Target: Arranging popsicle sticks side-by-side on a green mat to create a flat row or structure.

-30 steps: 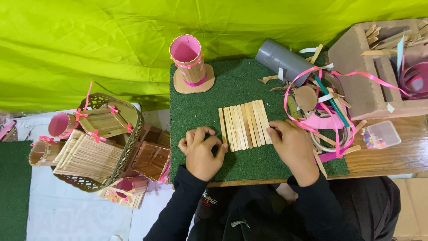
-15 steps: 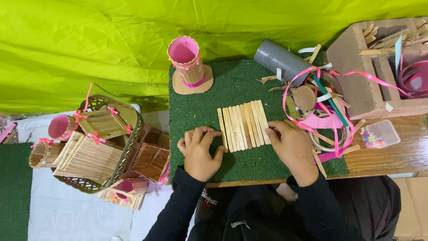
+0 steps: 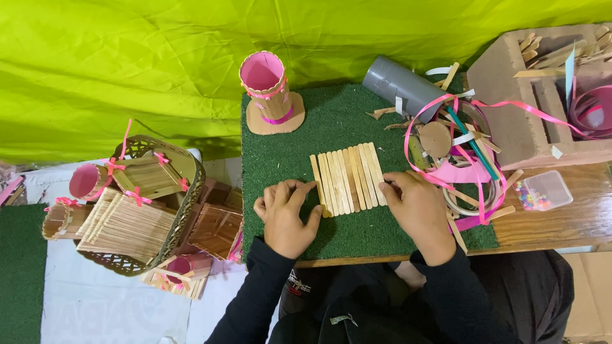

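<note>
A woven basket [image 3: 185,210] sat at the far left, heaped with finished craft pieces: small stick-built boxes [image 3: 124,223] tied with pink ribbon and little pink-lined cups [image 3: 86,180]. Beside it, a green turf mat [image 3: 280,150] covered the near part of the wooden tabletop [image 3: 561,223], backed by a bright yellow-green cloth [image 3: 127,64]. At the mat's far edge stood a pink-lined pen holder [image 3: 268,86] clad in sticks, upright on a round cardboard base.

The person's left hand [image 3: 288,216] lay palm-down on the mat, fingers loosely curled rather than spread, its fingertips touching the left edge of a row of wooden craft sticks [image 3: 347,178]. It gripped nothing. The sticks lay flat near the middle of the mat, side by side and touching, their long sides running away from the person, slightly fanned.

The right hand [image 3: 417,210] rested at the row's lower right corner, fingers bent and drawn together, the tips pressed against the outermost stick; whether it pinched that stick or only pushed on it could not be told. Both dark sleeves reached in from the bottom edge.

Behind the right hand lay a grey tube [image 3: 401,86] on its side, then a tangle of pink ribbon [image 3: 446,165], hoops and loose sticks. A small clear box of coloured beads [image 3: 542,190] sat on the bare wood, and a cardboard box [image 3: 510,114] holding more sticks and ribbon filled the far right corner.
</note>
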